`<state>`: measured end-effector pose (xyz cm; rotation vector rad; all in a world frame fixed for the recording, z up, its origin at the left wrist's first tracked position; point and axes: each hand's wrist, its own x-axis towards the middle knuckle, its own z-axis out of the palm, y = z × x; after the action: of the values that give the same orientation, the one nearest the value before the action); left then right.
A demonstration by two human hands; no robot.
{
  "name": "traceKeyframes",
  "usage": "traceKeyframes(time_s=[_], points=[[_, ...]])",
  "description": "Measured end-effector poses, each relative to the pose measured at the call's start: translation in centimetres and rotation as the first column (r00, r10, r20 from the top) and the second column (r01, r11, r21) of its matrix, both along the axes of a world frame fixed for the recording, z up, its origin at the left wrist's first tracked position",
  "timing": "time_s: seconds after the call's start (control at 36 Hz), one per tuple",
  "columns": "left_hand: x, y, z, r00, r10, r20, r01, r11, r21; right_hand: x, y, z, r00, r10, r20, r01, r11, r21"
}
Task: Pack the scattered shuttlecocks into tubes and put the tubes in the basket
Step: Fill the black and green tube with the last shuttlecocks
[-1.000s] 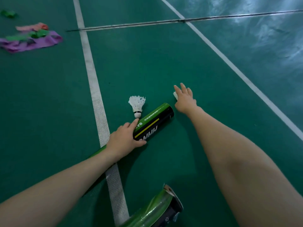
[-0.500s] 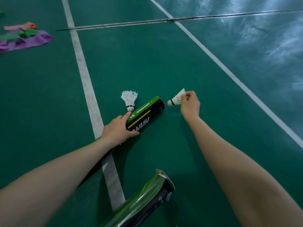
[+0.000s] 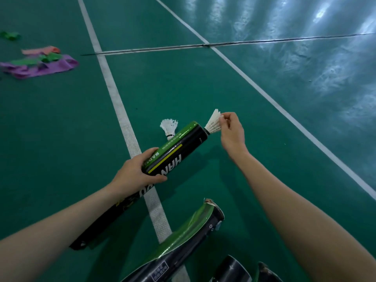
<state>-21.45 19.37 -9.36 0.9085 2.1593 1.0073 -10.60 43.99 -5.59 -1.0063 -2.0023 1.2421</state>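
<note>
The head view looks down on a green court floor [image 3: 183, 88] crossed by white lines, with loose coloured bands [image 3: 40, 64] lying well off to the left, apart from the work. Nearest the camera, at the bottom edge, lie three more tubes: a green and black one with a torn mouth [image 3: 183, 237] and two dark ones [image 3: 234, 269] beside it; whether any of them holds shuttlecocks cannot be told, and no basket is in view. The tube in use [image 3: 175, 153] is tilted, far end raised, with the left hand [image 3: 136, 176] wrapped around its middle. At its open mouth the right hand [image 3: 232, 131] pinches the feathers of a shuttlecock [image 3: 212, 123], cork end just entering the opening and most of the skirt outside. One more shuttlecock [image 3: 169, 127] stands cork-down on the floor, just beside the tube on its far side. By my judgement the task is at an early-to-middle stage: this shuttlecock needs seating, the loose one needs collecting, and all the tubes have yet to go to the basket.
</note>
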Motion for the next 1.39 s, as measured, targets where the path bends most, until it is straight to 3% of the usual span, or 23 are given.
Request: traceKeyframes(time_s=[0.08,0.19,0.39,0.64,0.72,0.81,1.0,1.06,1.19,1.25,1.33,1.39], points=[[-0.2,-1.2,0.4,1.0,-0.004,0.027,0.004,1.0,-0.001,-1.5,-1.5,0.8,0.999,0.02,-0.036,-0.022,0.998,-0.067],[-0.4,-2.3,0.9,0.996,0.06,0.063,-0.062,0.997,0.036,-2.7,-3.8,1.3,0.988,0.145,0.047,-0.142,0.988,-0.065],[-0.9,-3.9,0.5,0.987,0.129,0.099,-0.132,0.991,0.025,-3.7,-5.8,1.0,0.961,0.276,-0.029,-0.273,0.919,-0.286],[-2.4,-4.2,-0.8,0.989,0.148,0.028,-0.146,0.988,-0.04,-7.1,-4.7,-4.2,0.876,0.466,0.125,-0.376,0.822,-0.428],[-3.2,-4.2,-1.6,0.984,0.179,-0.023,-0.181,0.98,-0.084,-7.7,-5.2,-4.4,0.914,0.384,0.134,-0.32,0.882,-0.345],[-4.1,-3.8,-2.0,0.971,0.234,-0.054,-0.239,0.96,-0.146,-9.1,-3.9,-5.4,0.933,0.269,0.239,-0.24,0.96,-0.142],[-5.3,-3.3,-3.7,0.966,0.214,-0.148,-0.254,0.899,-0.357,-13.1,-3.0,-6.9,0.697,0.364,0.618,-0.503,0.862,0.059],[-5.1,-3.3,-4.4,0.966,0.224,-0.127,-0.256,0.891,-0.374,-14.2,-3.3,-7.1,0.615,0.375,0.694,-0.574,0.816,0.068],[-4.5,-3.7,-5.6,0.964,0.227,-0.136,-0.261,0.898,-0.355,-15.0,-3.3,-8.0,0.497,0.315,0.809,-0.593,0.803,0.052],[-4.4,-3.7,-5.6,0.966,0.223,-0.135,-0.257,0.899,-0.354,-14.8,-2.9,-8.4,0.507,0.238,0.828,-0.592,0.795,0.134],[-4.4,-3.7,-5.6,0.967,0.221,-0.129,-0.253,0.897,-0.362,-14.0,-2.6,-8.6,0.607,0.102,0.788,-0.545,0.776,0.319],[-4.4,-3.6,-5.6,0.967,0.217,-0.131,-0.25,0.897,-0.365,-13.2,-2.7,-8.6,0.625,0.14,0.768,-0.509,0.819,0.265]])
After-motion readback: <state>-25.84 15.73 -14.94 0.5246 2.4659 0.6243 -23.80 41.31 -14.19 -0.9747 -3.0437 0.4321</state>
